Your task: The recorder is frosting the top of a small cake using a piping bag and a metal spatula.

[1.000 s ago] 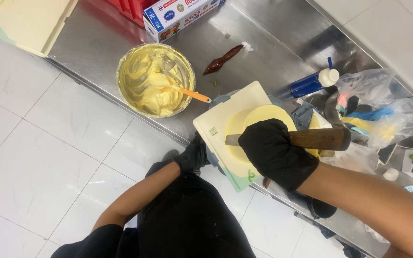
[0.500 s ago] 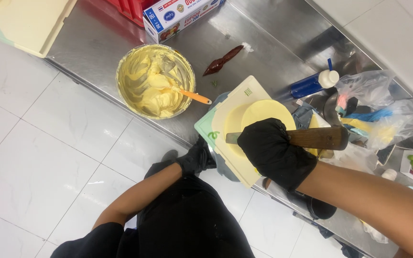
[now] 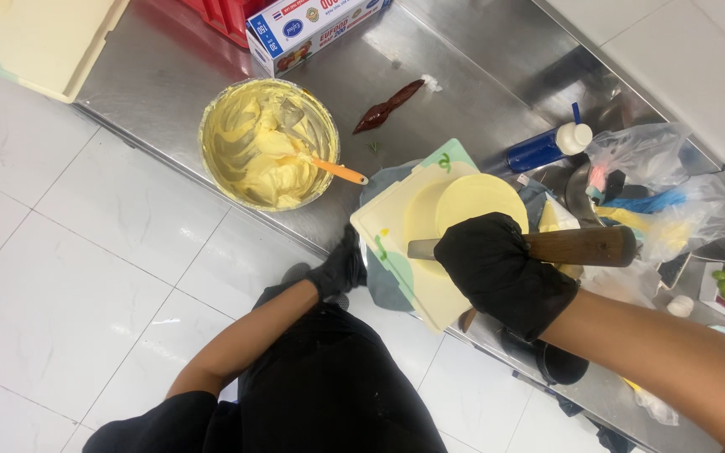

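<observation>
Half the spatula (image 3: 547,247) is buried under the right hand (image 3: 501,273), blade tip poking out left, wooden handle sticking out right; long axis near horizontal over the yellow cake (image 3: 463,205). Right fist is clamped round its middle. Left hand (image 3: 341,267) pinches the cake board (image 3: 396,222) edge, fingertips hidden underneath.

We are looking down into a working kitchen, most likely a bakery or pastry one. A long stainless-steel surface (image 3: 153,80) is running above a white tiled floor (image 3: 69,277). On it we are seeing a metal bowl (image 3: 268,143) of pale yellow cream with a spatula (image 3: 335,171) in it, a box of wrap (image 3: 316,27), a squeeze bottle (image 3: 550,145) and a round cake (image 3: 469,210) on a board (image 3: 396,222). Both hands are wearing black gloves (image 3: 505,273), as kitchen staff do.
</observation>
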